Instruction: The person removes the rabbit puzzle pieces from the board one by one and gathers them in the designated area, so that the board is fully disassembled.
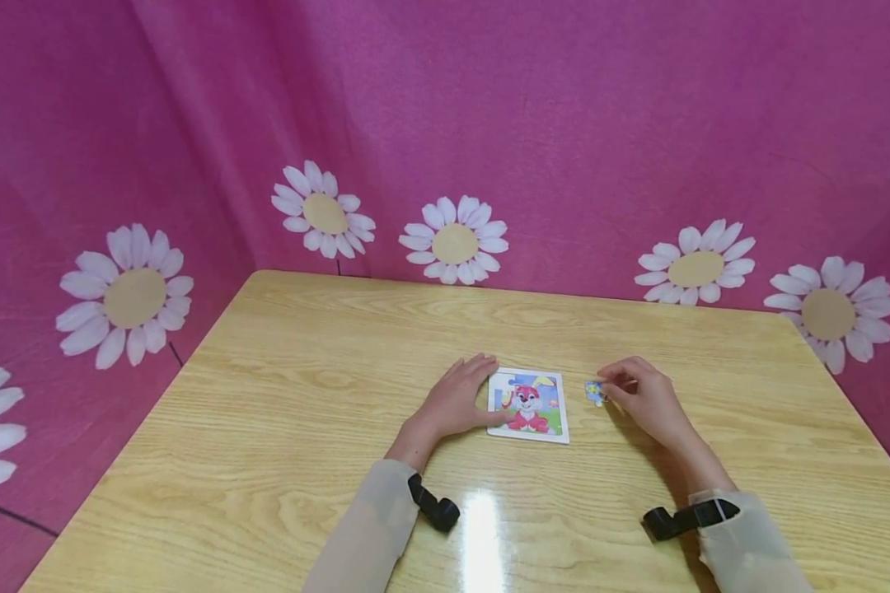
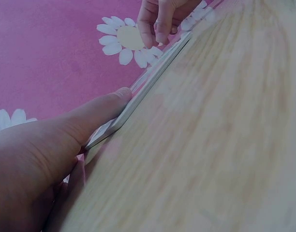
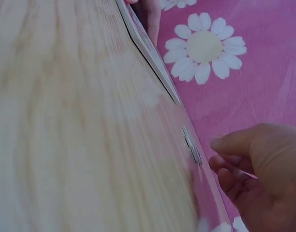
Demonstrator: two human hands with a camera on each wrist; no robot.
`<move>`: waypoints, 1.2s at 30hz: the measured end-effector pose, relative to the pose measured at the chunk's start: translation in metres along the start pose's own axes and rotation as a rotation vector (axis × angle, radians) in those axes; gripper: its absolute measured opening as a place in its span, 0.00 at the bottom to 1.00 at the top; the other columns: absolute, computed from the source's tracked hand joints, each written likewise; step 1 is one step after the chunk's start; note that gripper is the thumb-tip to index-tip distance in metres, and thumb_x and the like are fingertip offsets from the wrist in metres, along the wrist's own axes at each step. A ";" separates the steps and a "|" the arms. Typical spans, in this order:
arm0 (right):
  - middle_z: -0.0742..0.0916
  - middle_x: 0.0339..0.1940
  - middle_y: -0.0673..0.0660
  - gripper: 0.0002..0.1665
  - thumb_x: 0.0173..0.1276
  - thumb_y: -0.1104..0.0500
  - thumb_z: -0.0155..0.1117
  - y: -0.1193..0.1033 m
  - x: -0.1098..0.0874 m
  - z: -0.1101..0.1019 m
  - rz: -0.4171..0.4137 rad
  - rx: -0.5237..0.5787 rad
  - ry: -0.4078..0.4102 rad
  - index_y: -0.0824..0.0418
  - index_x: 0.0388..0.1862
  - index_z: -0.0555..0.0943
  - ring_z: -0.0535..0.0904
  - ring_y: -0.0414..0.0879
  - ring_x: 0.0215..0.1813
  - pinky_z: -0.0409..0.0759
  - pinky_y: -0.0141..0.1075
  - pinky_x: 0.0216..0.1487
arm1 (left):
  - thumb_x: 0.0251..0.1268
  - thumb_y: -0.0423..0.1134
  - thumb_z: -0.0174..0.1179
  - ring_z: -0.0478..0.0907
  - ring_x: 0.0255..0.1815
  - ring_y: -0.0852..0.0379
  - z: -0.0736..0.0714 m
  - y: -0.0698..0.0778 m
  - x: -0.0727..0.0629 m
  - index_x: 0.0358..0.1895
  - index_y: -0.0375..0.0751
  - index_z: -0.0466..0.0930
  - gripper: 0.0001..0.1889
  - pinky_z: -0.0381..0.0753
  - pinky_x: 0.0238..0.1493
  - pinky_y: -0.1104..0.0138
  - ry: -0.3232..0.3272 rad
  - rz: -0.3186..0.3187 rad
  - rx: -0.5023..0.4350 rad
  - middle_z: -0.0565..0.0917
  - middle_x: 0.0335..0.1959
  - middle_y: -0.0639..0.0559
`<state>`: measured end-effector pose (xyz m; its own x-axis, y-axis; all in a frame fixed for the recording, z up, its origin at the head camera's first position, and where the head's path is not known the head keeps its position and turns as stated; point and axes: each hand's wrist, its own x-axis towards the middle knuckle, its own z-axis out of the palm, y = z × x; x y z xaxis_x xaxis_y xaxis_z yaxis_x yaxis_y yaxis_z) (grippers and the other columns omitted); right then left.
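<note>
The right hand (image 1: 641, 399) is holding nothing that shows: its fingers are bending loosely beside the loose piece (image 1: 592, 391), and the right wrist view is showing a slim gap between them. That position is probably suiting a pinch at the edge of the piece, which is lying on the table (image 1: 304, 395), just right of the puzzle (image 1: 537, 412). The left hand (image 1: 452, 401) is not clenching; its fingers are spanning the puzzle's left side toward the far corner while its thumb is resting over the near left part, presumably bracing the puzzle against sliding. The puzzle is lying flat and slightly turned, its rabbit (image 1: 526, 403) pointing head away from the person; being near square, it is showing no clear long axis. The piece's long axis is being masked by fingers, so its direction cannot be told. Behind the table, a flowered cloth (image 1: 564, 148) is hanging.
</note>
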<state>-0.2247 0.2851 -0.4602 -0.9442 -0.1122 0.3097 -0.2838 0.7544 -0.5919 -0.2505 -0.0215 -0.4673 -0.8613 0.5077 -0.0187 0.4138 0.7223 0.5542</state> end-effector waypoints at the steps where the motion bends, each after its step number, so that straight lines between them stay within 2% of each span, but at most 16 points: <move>1: 0.84 0.39 0.60 0.09 0.62 0.69 0.68 -0.002 0.001 0.002 -0.002 0.001 -0.007 0.66 0.42 0.84 0.73 0.28 0.36 0.77 0.19 0.37 | 0.53 0.66 0.65 0.48 0.82 0.57 0.000 0.000 0.000 0.76 0.49 0.59 0.48 0.44 0.84 0.60 0.000 -0.001 0.001 0.60 0.78 0.55; 11: 0.83 0.37 0.59 0.12 0.62 0.66 0.69 -0.031 0.016 0.029 -0.040 0.053 -0.118 0.66 0.45 0.83 0.77 0.43 0.38 0.78 0.25 0.37 | 0.53 0.66 0.65 0.48 0.82 0.57 0.000 0.000 -0.001 0.76 0.48 0.59 0.49 0.44 0.84 0.61 -0.007 -0.012 0.003 0.60 0.78 0.56; 18: 0.82 0.37 0.58 0.14 0.62 0.64 0.70 -0.051 0.025 0.044 -0.080 0.052 -0.226 0.66 0.46 0.82 0.74 0.44 0.37 0.74 0.26 0.35 | 0.54 0.65 0.65 0.48 0.82 0.58 -0.001 0.001 -0.001 0.76 0.48 0.60 0.48 0.43 0.84 0.61 -0.012 -0.016 0.001 0.60 0.79 0.55; 22: 0.81 0.37 0.58 0.13 0.62 0.64 0.70 -0.057 0.029 0.049 -0.106 0.041 -0.257 0.66 0.45 0.82 0.74 0.43 0.36 0.74 0.26 0.36 | 0.54 0.65 0.65 0.49 0.82 0.58 0.000 0.001 0.000 0.75 0.48 0.60 0.48 0.43 0.84 0.61 -0.009 -0.003 0.008 0.60 0.78 0.55; 26: 0.80 0.35 0.57 0.10 0.64 0.65 0.68 -0.058 0.032 0.051 -0.096 0.023 -0.291 0.67 0.43 0.82 0.72 0.43 0.35 0.73 0.27 0.34 | 0.55 0.65 0.65 0.49 0.82 0.58 0.001 0.001 0.001 0.75 0.47 0.60 0.47 0.43 0.84 0.61 -0.006 0.005 0.009 0.60 0.78 0.55; 36: 0.80 0.35 0.58 0.10 0.64 0.65 0.67 -0.060 0.036 0.050 -0.076 0.005 -0.311 0.68 0.43 0.81 0.73 0.45 0.36 0.73 0.27 0.35 | 0.55 0.65 0.65 0.49 0.82 0.58 -0.001 0.001 0.002 0.75 0.47 0.60 0.47 0.44 0.84 0.61 -0.003 0.005 0.021 0.60 0.78 0.55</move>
<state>-0.2504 0.2030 -0.4506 -0.9260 -0.3609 0.1112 -0.3554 0.7334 -0.5795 -0.2520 -0.0205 -0.4663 -0.8584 0.5127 -0.0187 0.4239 0.7294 0.5369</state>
